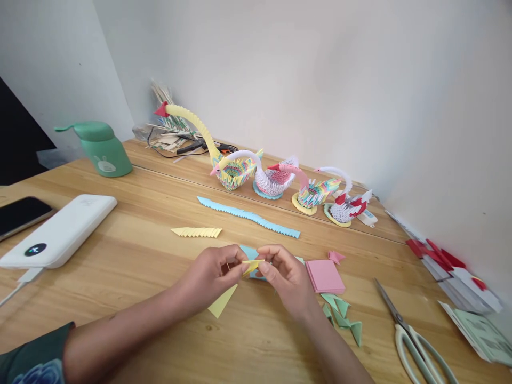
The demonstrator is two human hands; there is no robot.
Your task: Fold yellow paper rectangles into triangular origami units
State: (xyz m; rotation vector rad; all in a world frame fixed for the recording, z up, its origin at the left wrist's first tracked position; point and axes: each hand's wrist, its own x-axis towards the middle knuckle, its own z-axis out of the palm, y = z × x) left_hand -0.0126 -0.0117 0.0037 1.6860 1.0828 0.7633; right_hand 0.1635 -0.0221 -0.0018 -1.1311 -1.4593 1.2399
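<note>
Between my two hands is a small folded strip of yellow paper [253,264], held just above the table. My left hand [214,274] pinches its left end between thumb and fingers. At its right end, my right hand [286,274] grips it the same way. Behind and under the fingers lies blue paper [248,252], mostly hidden by them. A flat yellow paper piece [222,303] rests on the table below my left hand. To the right of my right hand sits a stack of pink paper squares [326,277], with folded green paper pieces [342,312] near it.
Folded-paper swans [276,178] stand in a row along the back. A blue folded chain [248,215] and a short yellow one [196,232] lie before them. Scissors [408,330] are at right. A white power bank [68,226], phone [22,216] and green bottle [104,152] are at left.
</note>
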